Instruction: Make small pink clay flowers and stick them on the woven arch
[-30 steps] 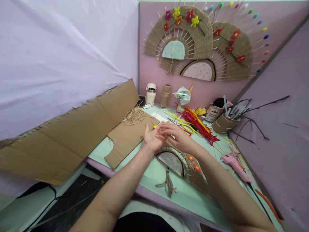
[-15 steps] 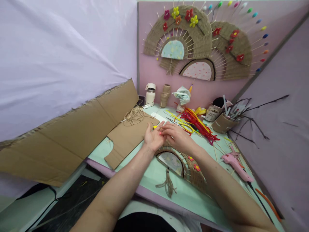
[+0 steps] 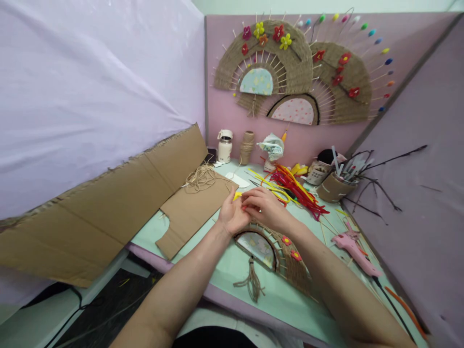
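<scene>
My left hand [image 3: 232, 216] is held palm up over the table, its fingers stretched out and partly hidden. Over that palm, my right hand [image 3: 266, 207] has its fingers bent together, with a tiny reddish spot at the tips; what it is cannot be made out. Below both hands lies a twine-woven fan [image 3: 294, 263] with pink-red flowers, a pale fabric half-circle [image 3: 256, 246] and a twine tassel [image 3: 253, 280]. Behind my left hand a small yellow piece [image 3: 237, 195] shows. Just beyond my right hand are yellow-handled scissors [image 3: 281, 195].
Cut cardboard [image 3: 197, 210] with a twine tangle [image 3: 201, 178] lies left, beside a long cardboard sheet [image 3: 108, 208]. Red and yellow pipe cleaners [image 3: 299, 188] lie behind. A pink glue gun [image 3: 357, 251] and a pot of pens and twigs [image 3: 335, 187] stand right. Woven fans [image 3: 300, 53] hang on the back panel.
The view has tilted slightly up. My left fingers have slipped further behind my right hand, which stays over the palm with its fingers bent.
</scene>
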`<action>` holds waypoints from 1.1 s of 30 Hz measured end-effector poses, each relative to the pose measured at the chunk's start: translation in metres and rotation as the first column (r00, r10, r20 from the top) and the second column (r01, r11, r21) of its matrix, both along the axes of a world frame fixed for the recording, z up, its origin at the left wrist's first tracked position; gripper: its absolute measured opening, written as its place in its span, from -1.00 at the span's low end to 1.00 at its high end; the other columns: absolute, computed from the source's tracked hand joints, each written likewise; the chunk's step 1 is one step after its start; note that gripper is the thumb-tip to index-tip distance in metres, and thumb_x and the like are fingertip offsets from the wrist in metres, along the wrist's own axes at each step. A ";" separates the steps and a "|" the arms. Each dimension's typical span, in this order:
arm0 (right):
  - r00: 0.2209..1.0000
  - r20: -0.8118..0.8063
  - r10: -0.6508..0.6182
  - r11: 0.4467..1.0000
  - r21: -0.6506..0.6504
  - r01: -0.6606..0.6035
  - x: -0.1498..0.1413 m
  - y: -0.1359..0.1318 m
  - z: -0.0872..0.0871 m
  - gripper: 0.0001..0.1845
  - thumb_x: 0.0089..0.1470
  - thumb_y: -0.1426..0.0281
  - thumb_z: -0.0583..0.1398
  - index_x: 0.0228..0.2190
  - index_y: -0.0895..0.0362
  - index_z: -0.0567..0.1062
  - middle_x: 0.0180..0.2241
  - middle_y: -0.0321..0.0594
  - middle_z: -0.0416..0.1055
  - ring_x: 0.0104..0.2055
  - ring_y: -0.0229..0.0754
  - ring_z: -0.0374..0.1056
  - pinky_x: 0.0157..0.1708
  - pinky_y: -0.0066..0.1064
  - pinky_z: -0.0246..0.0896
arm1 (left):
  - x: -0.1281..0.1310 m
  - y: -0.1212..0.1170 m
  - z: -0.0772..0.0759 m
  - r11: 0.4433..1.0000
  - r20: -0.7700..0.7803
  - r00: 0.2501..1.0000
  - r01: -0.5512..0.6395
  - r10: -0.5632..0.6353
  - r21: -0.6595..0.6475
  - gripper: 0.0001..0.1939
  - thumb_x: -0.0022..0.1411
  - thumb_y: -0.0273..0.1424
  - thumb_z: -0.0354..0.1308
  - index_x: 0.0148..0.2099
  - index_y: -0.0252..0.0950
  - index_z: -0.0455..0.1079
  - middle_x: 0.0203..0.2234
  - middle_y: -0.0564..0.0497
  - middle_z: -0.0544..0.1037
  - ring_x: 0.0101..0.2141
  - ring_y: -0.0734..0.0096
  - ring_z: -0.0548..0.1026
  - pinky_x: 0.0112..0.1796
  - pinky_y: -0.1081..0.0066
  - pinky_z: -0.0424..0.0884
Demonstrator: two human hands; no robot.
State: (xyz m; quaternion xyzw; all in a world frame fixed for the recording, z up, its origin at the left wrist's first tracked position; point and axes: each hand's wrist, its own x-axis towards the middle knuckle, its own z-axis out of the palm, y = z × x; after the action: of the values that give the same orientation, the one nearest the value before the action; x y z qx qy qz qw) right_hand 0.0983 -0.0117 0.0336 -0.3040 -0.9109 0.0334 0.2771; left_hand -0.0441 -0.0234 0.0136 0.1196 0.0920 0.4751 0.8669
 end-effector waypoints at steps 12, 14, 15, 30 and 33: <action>0.983 -0.013 -0.181 0.983 0.036 0.182 0.009 0.003 0.009 -0.86 0.03 0.53 0.19 -0.36 0.12 0.54 -0.10 -0.11 0.49 -0.03 -0.02 0.28 -0.02 -0.11 0.20 | 0.010 0.002 -0.016 0.991 -0.298 0.946 -0.115 0.130 0.069 -0.84 0.31 -0.52 0.03 -0.20 -0.44 0.43 -0.34 -0.11 0.59 -0.36 0.48 0.57 -0.29 0.51 0.49; 0.982 -0.015 -0.186 0.982 0.035 0.187 0.010 0.003 0.010 -0.89 0.03 0.52 0.20 -0.39 0.13 0.54 -0.11 -0.08 0.49 -0.03 -0.02 0.29 -0.03 -0.12 0.22 | 0.010 0.003 -0.018 0.988 -0.303 0.942 -0.130 0.148 0.080 -0.84 0.31 -0.54 0.02 -0.20 -0.44 0.44 -0.33 -0.11 0.59 -0.36 0.49 0.57 -0.28 0.52 0.49; 0.981 -0.016 -0.191 0.981 0.036 0.191 0.011 0.003 0.011 -0.89 0.03 0.53 0.20 -0.40 0.13 0.53 -0.11 -0.08 0.49 -0.04 -0.02 0.30 -0.03 -0.12 0.23 | 0.010 0.004 -0.018 0.988 -0.302 0.941 -0.139 0.154 0.069 -0.83 0.31 -0.55 0.02 -0.19 -0.44 0.44 -0.33 -0.11 0.59 -0.36 0.49 0.57 -0.28 0.52 0.49; 0.997 0.018 -0.071 0.993 0.100 0.069 -0.025 -0.013 -0.014 -0.81 0.14 0.49 0.14 -0.31 0.11 0.56 -0.13 -0.07 0.50 0.00 -0.02 0.31 0.02 -0.09 0.22 | 0.006 0.018 -0.015 0.925 -0.141 0.947 -0.315 0.290 -0.213 -0.68 0.34 -0.62 -0.17 -0.19 -0.37 0.43 -0.39 -0.01 0.47 -0.43 0.60 0.47 -0.44 0.68 0.41; 0.998 0.024 -0.056 0.992 0.112 0.053 -0.030 -0.015 -0.016 -0.79 0.15 0.49 0.13 -0.30 0.10 0.57 -0.10 -0.07 0.50 0.01 -0.02 0.30 0.04 -0.07 0.23 | 0.004 0.018 -0.015 0.909 -0.116 0.940 -0.341 0.321 -0.241 -0.67 0.37 -0.55 -0.17 -0.30 -0.35 0.41 -0.42 0.00 0.46 -0.42 0.59 0.47 -0.37 0.68 0.43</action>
State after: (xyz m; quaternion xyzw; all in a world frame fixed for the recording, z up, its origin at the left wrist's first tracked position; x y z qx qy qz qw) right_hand 0.0687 -0.0266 0.0176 -0.3133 -0.9063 -0.0293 0.2821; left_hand -0.0402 -0.0050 -0.0019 0.0059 0.2035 0.5945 0.7779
